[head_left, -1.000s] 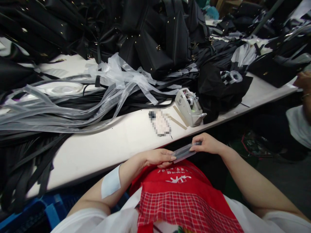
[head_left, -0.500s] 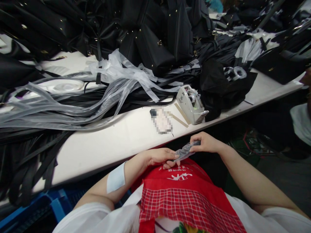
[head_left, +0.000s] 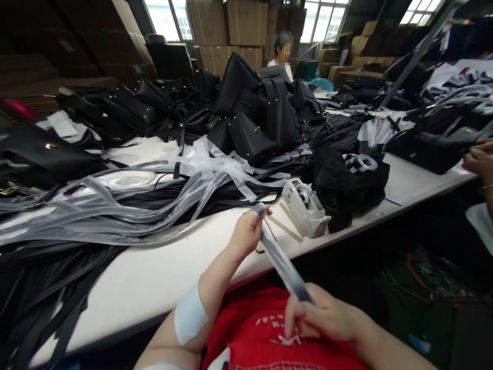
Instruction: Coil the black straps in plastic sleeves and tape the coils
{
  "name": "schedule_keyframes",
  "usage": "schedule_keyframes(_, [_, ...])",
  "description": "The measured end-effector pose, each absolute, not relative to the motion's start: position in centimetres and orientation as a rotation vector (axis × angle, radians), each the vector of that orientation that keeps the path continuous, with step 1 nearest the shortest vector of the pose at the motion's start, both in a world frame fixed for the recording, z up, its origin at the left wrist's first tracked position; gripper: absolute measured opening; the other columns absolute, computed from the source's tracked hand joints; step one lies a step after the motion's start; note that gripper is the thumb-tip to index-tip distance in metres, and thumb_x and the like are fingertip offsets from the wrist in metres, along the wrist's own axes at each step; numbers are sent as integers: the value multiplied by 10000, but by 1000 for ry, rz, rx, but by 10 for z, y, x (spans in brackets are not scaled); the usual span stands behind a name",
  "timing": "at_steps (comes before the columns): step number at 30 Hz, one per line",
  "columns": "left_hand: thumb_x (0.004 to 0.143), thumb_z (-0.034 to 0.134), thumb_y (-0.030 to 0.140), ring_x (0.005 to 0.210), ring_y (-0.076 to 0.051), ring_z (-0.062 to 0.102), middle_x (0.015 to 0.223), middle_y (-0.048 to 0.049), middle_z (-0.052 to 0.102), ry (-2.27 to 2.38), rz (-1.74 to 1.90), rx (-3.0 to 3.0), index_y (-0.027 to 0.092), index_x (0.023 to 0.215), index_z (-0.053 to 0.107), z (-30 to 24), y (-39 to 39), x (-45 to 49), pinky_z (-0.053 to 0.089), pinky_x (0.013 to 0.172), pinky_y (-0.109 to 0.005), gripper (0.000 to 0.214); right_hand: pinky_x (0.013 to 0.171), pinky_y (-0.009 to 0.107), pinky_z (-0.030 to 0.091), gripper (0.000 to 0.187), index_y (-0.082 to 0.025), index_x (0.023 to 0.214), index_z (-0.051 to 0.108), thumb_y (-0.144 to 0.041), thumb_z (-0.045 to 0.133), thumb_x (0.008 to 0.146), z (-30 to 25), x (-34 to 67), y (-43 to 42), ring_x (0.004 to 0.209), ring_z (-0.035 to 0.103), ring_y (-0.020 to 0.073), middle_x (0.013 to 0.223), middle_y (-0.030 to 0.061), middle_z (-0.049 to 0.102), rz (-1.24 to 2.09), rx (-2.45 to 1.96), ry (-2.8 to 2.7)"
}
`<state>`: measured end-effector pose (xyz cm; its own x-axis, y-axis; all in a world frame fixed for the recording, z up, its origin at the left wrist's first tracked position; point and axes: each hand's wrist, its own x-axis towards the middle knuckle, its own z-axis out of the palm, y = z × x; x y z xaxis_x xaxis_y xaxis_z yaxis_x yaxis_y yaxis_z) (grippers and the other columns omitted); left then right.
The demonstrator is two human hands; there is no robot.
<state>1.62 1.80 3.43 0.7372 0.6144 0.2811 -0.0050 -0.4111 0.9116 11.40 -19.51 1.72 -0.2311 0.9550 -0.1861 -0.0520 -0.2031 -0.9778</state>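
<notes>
My left hand [head_left: 245, 234] is raised above the white table's [head_left: 162, 272] front edge and pinches the upper end of a black strap in a clear plastic sleeve [head_left: 283, 266]. The strap runs down and to the right to my right hand [head_left: 323, 319], which grips its lower end over my red apron [head_left: 265, 334]. The strap is pulled straight between both hands. A white patch sits on my left forearm.
A white tape dispenser [head_left: 305, 206] stands just right of my left hand. Clear plastic sleeves [head_left: 127, 205] and black straps [head_left: 46, 288] cover the table's left. Black handbags [head_left: 250, 118] pile at the back. Another person's hand [head_left: 478, 159] is at the right edge; a person sits far behind.
My left hand rose from my lap to above the table edge, and my right hand dropped lower. The strap, bunched between them before, is now stretched out. The camera tilted up.
</notes>
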Motion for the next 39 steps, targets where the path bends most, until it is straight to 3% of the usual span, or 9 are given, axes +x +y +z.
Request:
schedule_keyframes(5, [950,369,309,802,-214,575,837,-100,634,101,215,2447,173,888,611,8,-32,7,444,804,-335,284,407,266,347,572,-193,598,665,-669,477,853,52,172,-208,279,229,69,326,-49,351,1090,-1218,-865])
schedule_keyframes(10, [980,313,411,692,-169,527,743,-59,593,38,9,2245,171,797,607,26,-59,-3,407,713,-289,421,580,362,487,563,-199,578,614,-645,442,875,45,209,-209,336,412,135,332,-15,434,932,-1609,-879])
schedule_keyframes(13, [982,291,492,580,-123,467,628,-8,509,55,-125,1723,157,797,612,34,-62,-5,392,618,-249,499,826,431,509,429,-175,979,668,-553,654,776,43,211,-208,824,649,265,898,109,705,597,-1954,-1115])
schedule_keyframes(16, [943,365,571,472,-95,404,542,50,374,37,-207,1213,133,823,600,40,-68,-2,354,517,-228,511,1061,480,370,649,-198,1318,505,-423,715,746,32,189,-204,1226,494,316,1349,141,534,540,-1862,-1427])
schedule_keyframes(19, [922,421,584,499,-95,452,580,53,379,74,-10,1036,115,924,613,44,-71,11,391,543,-231,507,900,408,490,321,-174,1050,644,-434,563,881,12,146,-194,984,622,267,1071,118,674,896,-1668,-1411])
schedule_keyframes(25, [998,288,416,848,-194,597,853,-78,603,344,802,1866,118,1203,546,23,-48,24,466,853,-365,445,725,300,497,444,-138,877,667,-496,422,973,14,108,-189,576,572,126,590,4,620,1458,-1211,-1242])
schedule_keyframes(32, [961,295,473,684,-222,603,730,-108,652,158,353,2618,137,855,658,-1,-48,6,469,652,-336,506,360,206,324,342,-136,747,634,-467,713,780,39,181,-202,357,411,84,467,-39,525,1124,-1593,-1000])
schedule_keyframes(36, [980,239,484,551,-132,525,591,-31,578,244,40,2112,160,710,647,9,-58,5,411,573,-247,587,771,357,531,275,-159,958,665,-362,699,775,39,195,-199,842,646,234,925,82,683,623,-1926,-1283])
schedule_keyframes(39, [949,238,596,396,-88,362,437,36,408,278,-91,1551,140,683,620,22,-63,6,310,447,-217,652,1053,457,395,500,-194,1253,547,-273,659,772,34,180,-193,1203,517,295,1280,126,571,497,-1867,-1498])
